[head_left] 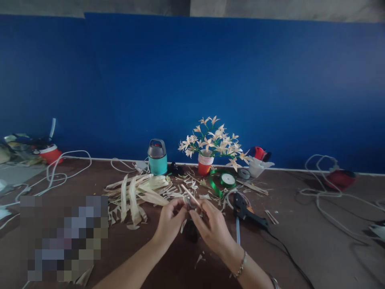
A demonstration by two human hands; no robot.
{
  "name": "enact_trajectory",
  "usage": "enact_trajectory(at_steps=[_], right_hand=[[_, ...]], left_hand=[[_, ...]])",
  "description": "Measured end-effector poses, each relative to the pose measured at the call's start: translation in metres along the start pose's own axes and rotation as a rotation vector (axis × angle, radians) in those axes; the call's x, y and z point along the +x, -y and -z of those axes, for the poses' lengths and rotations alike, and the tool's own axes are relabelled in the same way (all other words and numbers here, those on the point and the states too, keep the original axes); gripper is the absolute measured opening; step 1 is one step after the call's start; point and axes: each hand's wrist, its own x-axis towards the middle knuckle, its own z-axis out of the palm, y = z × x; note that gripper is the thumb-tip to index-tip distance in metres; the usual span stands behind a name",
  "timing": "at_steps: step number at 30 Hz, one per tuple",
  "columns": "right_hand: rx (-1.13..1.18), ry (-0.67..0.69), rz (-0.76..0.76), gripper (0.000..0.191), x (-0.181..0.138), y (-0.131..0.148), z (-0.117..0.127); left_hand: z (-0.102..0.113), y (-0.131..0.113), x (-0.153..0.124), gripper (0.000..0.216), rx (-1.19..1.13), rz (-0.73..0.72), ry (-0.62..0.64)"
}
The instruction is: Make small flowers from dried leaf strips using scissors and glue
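My left hand point(170, 220) is closed in a pinch near the middle of the table; the small piece at its fingertips is too blurred to name. Beside it, my right hand point(213, 224) grips a thin pale wooden stick point(190, 194) that slants up and to the left. The fingertips of both hands nearly meet. Below them lies a dark round object point(190, 233), partly hidden. Dried corn husks point(135, 192) are heaped behind and left of my left hand. A black glue gun point(248, 212) with a glue stick rests right of my right hand.
Husk flowers point(216, 138) stand in a stack of red paper cups point(205, 164). Nearby are a teal container point(158, 162), green ribbon point(227, 179) and a white plastic cup point(257, 166). White cables point(57, 176) run along the left, more on the right. A blue wall point(192, 80) closes the back.
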Motion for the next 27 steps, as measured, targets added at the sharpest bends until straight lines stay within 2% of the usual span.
enact_trajectory(at_steps=[3, 5, 9, 12, 16, 21, 24, 27], right_hand=[[0.194, 0.118, -0.119, 0.038, 0.002, -0.002, 0.002], [0.342, 0.195, -0.198, 0.044, 0.004, -0.005, 0.000], [0.600, 0.274, -0.321, 0.045, 0.009, -0.006, -0.002], [0.815, 0.304, -0.468, 0.045, 0.011, -0.004, 0.003], [1.057, 0.358, -0.631, 0.051, 0.010, -0.004, 0.009], [1.066, 0.437, -0.665, 0.058, 0.009, -0.009, 0.010], [0.966, 0.409, -0.652, 0.055, 0.009, -0.011, 0.005], [0.721, 0.281, -0.436, 0.041, 0.011, -0.012, -0.002]], left_hand=[[0.002, 0.004, 0.003, 0.013, -0.023, -0.001, 0.034], [0.003, 0.005, 0.003, 0.011, -0.027, 0.034, 0.058], [0.001, -0.001, 0.003, 0.010, -0.154, 0.146, 0.085], [0.001, -0.006, 0.003, 0.012, -0.276, 0.233, 0.120], [0.002, -0.005, 0.003, 0.017, -0.313, 0.265, 0.131], [0.004, -0.004, 0.003, 0.015, -0.248, 0.184, 0.138], [0.004, -0.002, 0.003, 0.014, -0.173, 0.126, 0.109], [0.003, 0.001, 0.003, 0.016, -0.098, 0.098, 0.028]])
